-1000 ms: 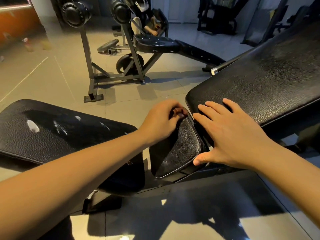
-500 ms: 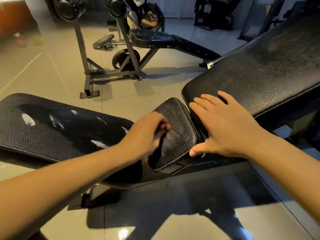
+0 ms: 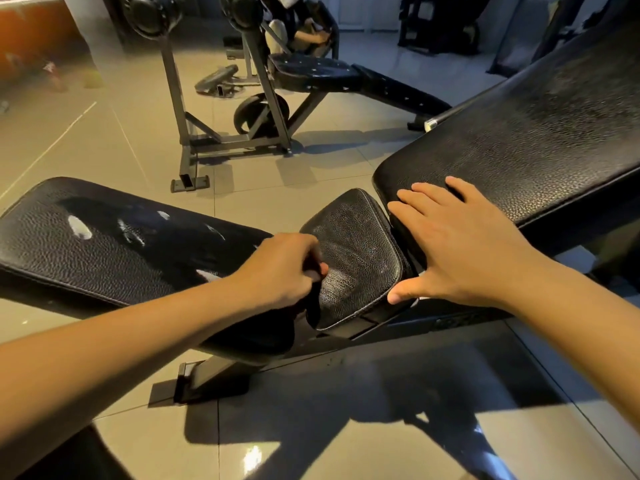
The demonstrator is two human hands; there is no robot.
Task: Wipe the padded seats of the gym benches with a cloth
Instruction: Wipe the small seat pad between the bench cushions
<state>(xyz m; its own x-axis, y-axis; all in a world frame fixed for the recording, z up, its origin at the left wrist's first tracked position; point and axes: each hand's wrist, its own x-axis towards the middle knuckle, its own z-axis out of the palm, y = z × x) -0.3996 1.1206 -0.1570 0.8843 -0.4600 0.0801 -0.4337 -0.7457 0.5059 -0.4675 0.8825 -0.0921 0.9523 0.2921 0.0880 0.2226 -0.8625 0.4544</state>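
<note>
1. Black pebbled leatherette covers the small seat pad (image 3: 356, 251) in the middle of my view. It sits tilted between two longer pads, and its surface carries dull streaks.
2. My left hand (image 3: 280, 268) is curled into a fist round a dark cloth (image 3: 312, 299) at the seat pad's near-left edge. The cloth hangs down from the fist along that edge, touching the pad.
3. My right hand (image 3: 460, 251) lies flat, with the fingers straight and spread, and has hold of nothing. Its fingers rest on the lower end of the inclined back pad (image 3: 519, 143), and the thumb reaches out to the seat pad's near-right corner.
4. To the left lies a long flat pad (image 3: 104, 244) in the same black cover, marked with several pale worn patches. My left forearm crosses above its near end.
5. Further off stands another bench (image 3: 311, 72) on a grey metal frame, well apart from my hands. A round weight plate (image 3: 259, 112) stands on edge beneath it on the tiled floor (image 3: 104, 143).
6. Hard shadows of both arms fall on the glossy tiles nearest me.
</note>
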